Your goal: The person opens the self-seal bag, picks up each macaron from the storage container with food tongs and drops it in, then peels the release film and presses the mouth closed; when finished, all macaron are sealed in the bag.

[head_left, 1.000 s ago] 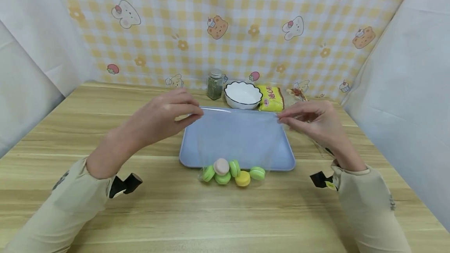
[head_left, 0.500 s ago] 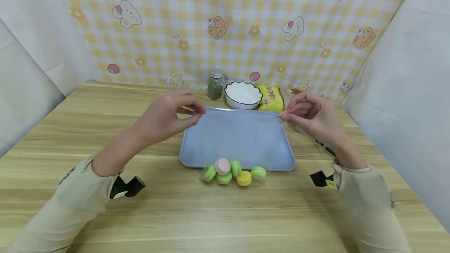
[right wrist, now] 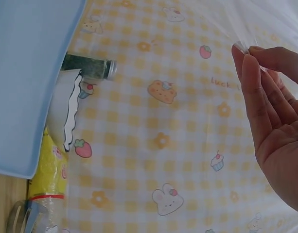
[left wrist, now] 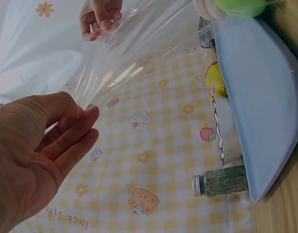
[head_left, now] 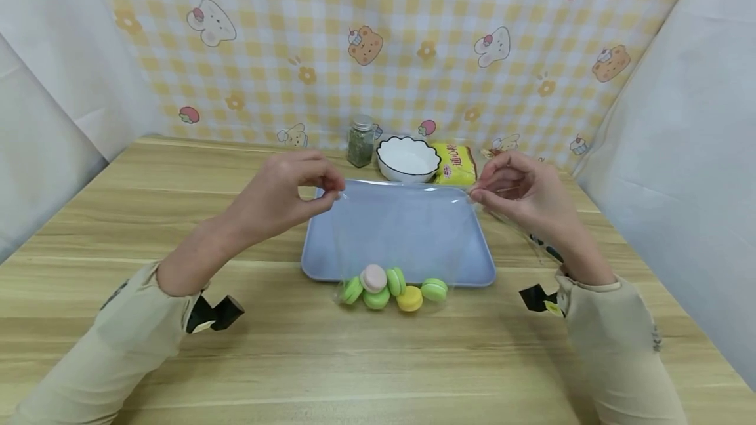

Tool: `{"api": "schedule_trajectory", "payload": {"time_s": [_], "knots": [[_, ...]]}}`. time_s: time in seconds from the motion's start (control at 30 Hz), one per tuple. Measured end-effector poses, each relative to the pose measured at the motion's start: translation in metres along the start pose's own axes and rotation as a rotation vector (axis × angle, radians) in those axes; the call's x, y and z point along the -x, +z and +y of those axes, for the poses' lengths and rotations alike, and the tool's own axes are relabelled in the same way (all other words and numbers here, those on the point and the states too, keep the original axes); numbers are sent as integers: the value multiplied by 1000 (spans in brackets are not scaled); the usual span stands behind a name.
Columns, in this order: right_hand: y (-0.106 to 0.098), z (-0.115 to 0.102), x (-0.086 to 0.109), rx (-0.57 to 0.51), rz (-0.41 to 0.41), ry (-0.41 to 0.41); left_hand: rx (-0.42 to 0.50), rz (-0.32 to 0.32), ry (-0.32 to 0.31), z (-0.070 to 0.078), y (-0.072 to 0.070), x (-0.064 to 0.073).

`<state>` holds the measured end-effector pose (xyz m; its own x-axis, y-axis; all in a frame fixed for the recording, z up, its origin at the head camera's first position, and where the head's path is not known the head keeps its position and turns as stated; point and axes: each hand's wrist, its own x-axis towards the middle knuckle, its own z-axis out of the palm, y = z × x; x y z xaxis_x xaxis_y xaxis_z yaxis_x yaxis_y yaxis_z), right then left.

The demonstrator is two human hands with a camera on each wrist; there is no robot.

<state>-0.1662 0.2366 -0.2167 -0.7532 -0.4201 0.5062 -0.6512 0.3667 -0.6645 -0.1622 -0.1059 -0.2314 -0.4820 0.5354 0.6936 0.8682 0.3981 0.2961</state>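
Between my two hands hangs a clear plastic bag [left wrist: 139, 46], stretched by its upper corners. My left hand [head_left: 289, 192] pinches one corner between thumb and index finger, the other fingers loosely bent. At the opposite corner, my right hand [head_left: 522, 192] pinches the film with thumb and fingertips. Several macarons lie at the bottom of the bag: a pale pink one [head_left: 373, 278] leans on green ones, a yellow one [head_left: 410, 298] sits in the middle, and a green one [head_left: 434, 289] lies apart at the right. The bag's bottom overlaps the tray's near edge in the head view.
A light blue tray [head_left: 485, 261] lies on the wooden table [head_left: 378, 372] behind the bag. Beyond it stand a jar of dried herbs [head_left: 361, 141], a white scalloped bowl [head_left: 407, 159] and a yellow packet [head_left: 456, 164]. A checked cloth [head_left: 425, 77] hangs behind.
Both hands keep their pinch on the bag. The right hand's fingers have rounded and lifted a little, and the left hand and macarons have shifted slightly right since one second ago.
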Motion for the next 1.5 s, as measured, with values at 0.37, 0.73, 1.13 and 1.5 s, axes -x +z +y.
{"api": "schedule_trajectory", "payload": {"time_s": [0.37, 0.73, 1.13, 1.5], "knots": [[8, -3, -1, 226, 52, -69, -52, -20, 30, -2, 0, 1], [8, -37, -17, 368, -167, -145, -22, -64, 70, 11, -7, -2], [102, -94, -102, 412, -759, -111, 18, -71, 3, 17, -10, 4], [89, -79, -100, 324, -787, -116, 56, -77, -16, 17, -10, 2]]}}
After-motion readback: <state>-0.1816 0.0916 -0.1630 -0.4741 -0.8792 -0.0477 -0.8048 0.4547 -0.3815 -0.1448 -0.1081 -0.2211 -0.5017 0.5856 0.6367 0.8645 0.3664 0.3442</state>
